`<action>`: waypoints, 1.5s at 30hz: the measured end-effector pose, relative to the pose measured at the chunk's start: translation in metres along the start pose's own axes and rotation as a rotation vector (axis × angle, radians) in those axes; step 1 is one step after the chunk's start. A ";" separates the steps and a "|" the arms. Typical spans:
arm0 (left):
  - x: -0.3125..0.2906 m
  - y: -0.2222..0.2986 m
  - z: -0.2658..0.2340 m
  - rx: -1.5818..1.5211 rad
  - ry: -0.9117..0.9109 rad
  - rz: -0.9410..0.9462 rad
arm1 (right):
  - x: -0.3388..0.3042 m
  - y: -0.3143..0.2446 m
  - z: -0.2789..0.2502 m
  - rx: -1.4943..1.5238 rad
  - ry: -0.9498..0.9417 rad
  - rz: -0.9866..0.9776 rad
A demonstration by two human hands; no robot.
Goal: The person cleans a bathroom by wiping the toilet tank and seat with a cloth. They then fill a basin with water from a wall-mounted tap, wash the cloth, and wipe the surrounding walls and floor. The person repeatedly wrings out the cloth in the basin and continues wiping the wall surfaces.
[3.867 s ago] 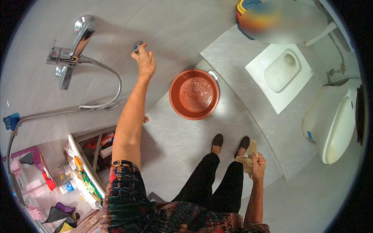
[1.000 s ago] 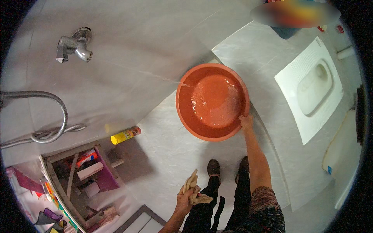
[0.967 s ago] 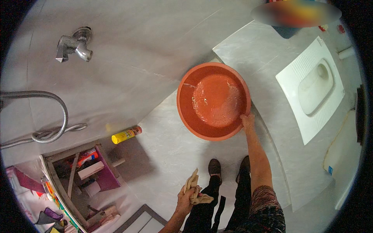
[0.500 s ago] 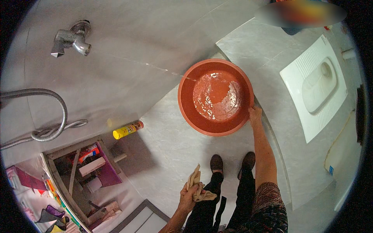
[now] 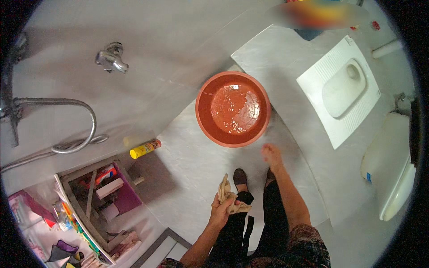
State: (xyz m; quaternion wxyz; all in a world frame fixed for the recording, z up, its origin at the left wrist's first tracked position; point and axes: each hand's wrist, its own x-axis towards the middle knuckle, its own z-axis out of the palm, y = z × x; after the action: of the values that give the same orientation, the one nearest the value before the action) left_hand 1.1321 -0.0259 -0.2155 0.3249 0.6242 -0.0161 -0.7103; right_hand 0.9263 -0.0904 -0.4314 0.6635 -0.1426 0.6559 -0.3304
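A round reddish-brown basin (image 5: 203, 129) stands on the grey floor by the wall, with a shallow layer of glinting liquid like water inside. My right hand (image 5: 271, 155) is just off its near right rim, apart from it. Its fingers are slightly blurred and loosely bent, and nothing shows in them. Lower down, in front of my legs, my left hand (image 5: 220, 211) is closed around a crumpled beige cloth (image 5: 227, 191), whose ends stick out above and to the right. A chrome tap (image 5: 111, 58) juts from the wall, up and left of the basin.
A yellow-capped can (image 5: 145, 149) lies beside the wall. Left are a metal hose (image 5: 85, 107) and a shelf unit (image 5: 91, 196) with boxes. On the right, a white squat toilet (image 5: 339, 91) is set in a raised step; a white cistern (image 5: 389, 165) is beyond.
My right hand has let go of the basin's rim and drawn back toward me. My left hand still holds the cloth. The view has shifted a little.
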 end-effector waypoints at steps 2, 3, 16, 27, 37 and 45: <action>-0.009 0.001 0.016 0.054 -0.003 -0.037 | -0.061 -0.019 0.015 -0.029 -0.079 0.142; -0.016 0.002 0.025 0.087 -0.014 -0.056 | -0.087 -0.023 0.016 -0.012 -0.143 0.156; -0.103 0.035 0.068 0.082 -0.102 -0.196 | -0.270 -0.113 0.007 0.069 -0.277 0.294; -0.151 0.083 0.061 0.278 -0.274 -0.280 | -0.366 -0.149 0.062 -0.009 -0.314 -0.106; -0.195 0.058 0.122 0.354 -0.639 -0.255 | -0.452 -0.153 0.045 -0.365 0.375 -0.688; -0.265 -0.010 0.162 0.688 -0.772 -0.576 | -0.539 -0.105 -0.048 -0.342 0.455 -0.591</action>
State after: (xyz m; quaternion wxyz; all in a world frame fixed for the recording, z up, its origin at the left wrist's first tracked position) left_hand 0.9845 0.0476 0.0482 -0.1313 0.3694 -0.1925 -0.8996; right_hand 0.8961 0.1806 0.0473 0.3446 -0.3564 0.7624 -0.4159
